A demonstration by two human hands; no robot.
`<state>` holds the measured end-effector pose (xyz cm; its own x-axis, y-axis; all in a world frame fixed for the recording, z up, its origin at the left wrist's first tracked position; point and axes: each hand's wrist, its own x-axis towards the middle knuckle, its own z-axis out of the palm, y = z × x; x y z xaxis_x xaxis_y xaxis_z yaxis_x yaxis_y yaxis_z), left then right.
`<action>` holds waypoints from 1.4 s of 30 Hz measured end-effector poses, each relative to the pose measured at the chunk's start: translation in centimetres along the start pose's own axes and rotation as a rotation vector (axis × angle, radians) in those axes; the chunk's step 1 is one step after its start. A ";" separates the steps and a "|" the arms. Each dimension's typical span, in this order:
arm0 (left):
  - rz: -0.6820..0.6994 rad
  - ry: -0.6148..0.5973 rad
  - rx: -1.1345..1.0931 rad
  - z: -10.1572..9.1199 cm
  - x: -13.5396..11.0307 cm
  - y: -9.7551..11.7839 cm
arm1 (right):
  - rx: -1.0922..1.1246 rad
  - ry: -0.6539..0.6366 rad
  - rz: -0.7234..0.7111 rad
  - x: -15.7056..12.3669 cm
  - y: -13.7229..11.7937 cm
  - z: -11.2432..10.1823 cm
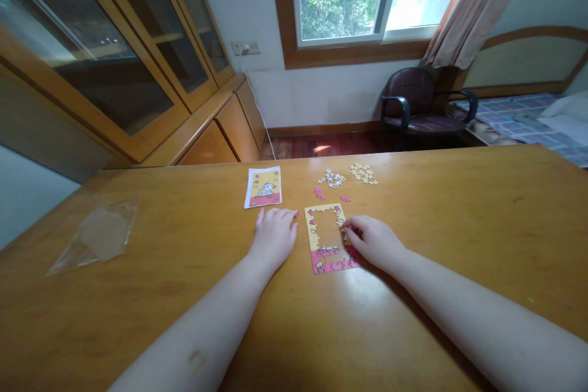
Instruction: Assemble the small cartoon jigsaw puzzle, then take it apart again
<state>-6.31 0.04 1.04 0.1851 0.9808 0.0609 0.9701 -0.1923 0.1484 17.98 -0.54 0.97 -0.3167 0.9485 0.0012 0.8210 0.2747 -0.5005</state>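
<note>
A partly assembled jigsaw puzzle [321,266] lies on the table, its yellow and pink border joined around an open middle. A short row of joined pieces sits inside, near the bottom. My right hand [374,242] is at the puzzle's right side, thumb and forefinger pinched at a border piece there; the fingers cover part of that edge. Left of the puzzle, my left hand [274,236] rests low over the table, fingers bent, with a small pink puzzle piece [296,214] at its fingertips. Just beyond it lies a picture card [264,188] showing a white animal on yellow and pink.
Behind the puzzle are loose pink pieces [319,193], a pile of white and blue pieces [332,178] and a pile of yellowish pieces [362,174]. A clear plastic bag [103,229] lies on the wooden table [184,208] at left. A chair [411,101] stands beyond the far edge.
</note>
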 end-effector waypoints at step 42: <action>-0.179 -0.137 -0.038 -0.7 -0.1 -0.3 | 0.031 -0.029 -0.047 0.0 0.3 0.0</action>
<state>-6.74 0.02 1.69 0.0333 0.9940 -0.1044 0.9832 -0.0138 0.1819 18.23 -0.41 0.78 -0.3690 0.9294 0.0004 0.7896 0.3137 -0.5275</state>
